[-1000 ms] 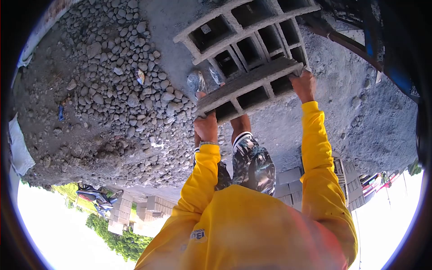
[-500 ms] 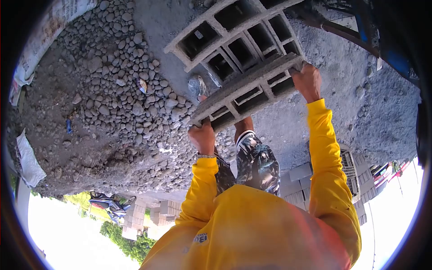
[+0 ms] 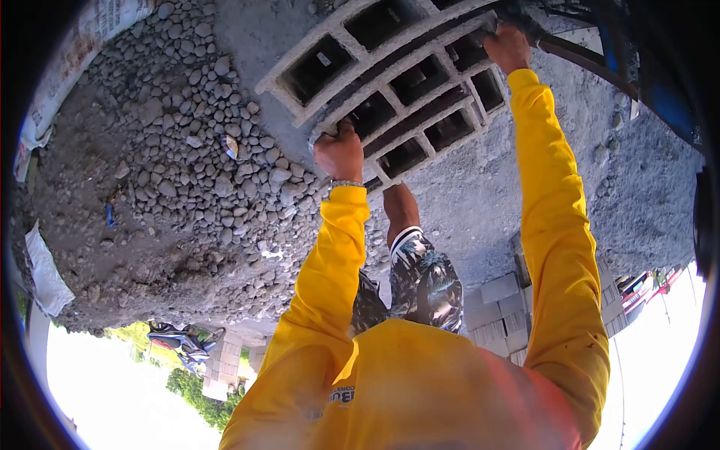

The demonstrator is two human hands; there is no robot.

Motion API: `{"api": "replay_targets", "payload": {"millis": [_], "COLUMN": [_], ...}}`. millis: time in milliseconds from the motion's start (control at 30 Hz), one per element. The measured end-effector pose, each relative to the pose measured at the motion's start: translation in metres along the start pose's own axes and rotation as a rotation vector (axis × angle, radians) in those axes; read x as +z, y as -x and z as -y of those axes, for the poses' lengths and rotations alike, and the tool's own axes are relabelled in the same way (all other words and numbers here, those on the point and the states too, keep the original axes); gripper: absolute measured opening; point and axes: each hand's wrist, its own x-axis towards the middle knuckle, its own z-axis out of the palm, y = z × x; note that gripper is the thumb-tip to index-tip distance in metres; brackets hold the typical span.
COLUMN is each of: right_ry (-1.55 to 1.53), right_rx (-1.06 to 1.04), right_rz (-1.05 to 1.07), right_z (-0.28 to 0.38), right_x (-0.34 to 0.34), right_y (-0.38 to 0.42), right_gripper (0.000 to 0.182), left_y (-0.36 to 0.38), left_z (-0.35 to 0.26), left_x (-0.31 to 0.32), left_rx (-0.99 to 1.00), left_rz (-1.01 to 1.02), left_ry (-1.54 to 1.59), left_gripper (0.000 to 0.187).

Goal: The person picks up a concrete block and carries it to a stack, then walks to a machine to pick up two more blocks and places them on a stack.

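A grey concrete hollow block (image 3: pixel 392 97) is held by its two ends, its open cells facing me. My left hand (image 3: pixel 339 154) is closed on the left end, its fingers hooked at the end cell. At the far right end my right hand (image 3: pixel 509 49) is closed on the block, fingertips over its edge. Beyond it lies another hollow block (image 3: pixel 349 41), close alongside. On the near side, a further hollow block (image 3: pixel 428 144) sits right against the held one in this view, just above my leg.
Loose round stones (image 3: pixel 217 165) are heaped on the left. Grey ground (image 3: pixel 570 150) stretches to the right, below a dark metal frame (image 3: pixel 585 56). Stacked blocks (image 3: pixel 499 307) stand behind me, and a motorcycle (image 3: pixel 184 341) is parked at lower left.
Both hands have moved the held block away from my body, up in the view. It now sits between the far block and the near block, which it partly covered before.
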Motion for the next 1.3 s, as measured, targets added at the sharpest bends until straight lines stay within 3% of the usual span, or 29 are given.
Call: {"api": "replay_targets", "payload": {"millis": [100, 133, 433, 467, 567, 633, 700, 767, 867, 967, 1000, 1133, 1300], "right_ry": [-0.054, -0.049, -0.091, -0.099, -0.152, -0.182, -0.276, -0.126, 0.152, 0.289, 0.264, 0.228, 0.271], "right_rx": [0.021, 0.000, 0.014, 0.012, -0.054, -0.112, -0.300, -0.598, -0.896, -0.968, -0.951, -0.918, -0.948], "right_rz": [0.027, 0.043, 0.057, 0.062, 0.090, 0.083, -0.142, -0.069, 0.036, 0.211, 0.261, 0.338, 0.323], "right_z": [-0.010, -0.012, 0.014, 0.018, 0.027, 0.029, 0.031, 0.039, 0.043, 0.031, 0.030, 0.021, 0.030], "right_x": [0.021, 0.024, 0.014, 0.010, -0.018, -0.049, -0.085, -0.107, -0.083, -0.043, -0.038, -0.016, -0.032], "right_y": [-0.016, -0.017, -0.014, -0.012, -0.002, 0.002, 0.024, 0.046, 0.052, 0.032, 0.026, 0.019, 0.019], "right_gripper": [0.044, 0.047, 0.027, 0.025, 0.032, 0.042, 0.051, 0.054, 0.054, 0.045, 0.043, 0.039, 0.042], "left_y": [-0.007, -0.007, -0.029, -0.026, -0.025, -0.010, 0.008, 0.025, 0.027, 0.013, 0.010, -0.008, -0.007], "left_z": [0.000, -0.001, -0.002, -0.007, -0.012, -0.013, -0.013, -0.018, -0.037, -0.039, -0.044, -0.039, -0.038], "left_x": [0.005, 0.007, 0.011, 0.009, -0.005, -0.029, -0.059, -0.082, -0.061, -0.023, -0.017, -0.003, -0.005], "left_rx": [-0.032, 0.016, 0.132, 0.001, -0.010, 0.120, 0.412, 0.864, 1.033, 1.029, 0.917, 0.958, 0.978], "left_rz": [0.052, -0.040, -0.017, 0.061, 0.222, 0.188, 0.159, 0.142, 0.276, 0.365, 0.414, 0.463, 0.397], "left_ry": [0.005, -0.071, -0.005, -0.035, 0.045, -0.007, -0.044, -0.072, -0.229, -0.352, -0.471, -0.557, -0.481], "left_gripper": [0.051, 0.046, 0.049, 0.048, 0.050, 0.048, 0.048, 0.052, 0.052, 0.055, 0.038, 0.013, 0.016]}}
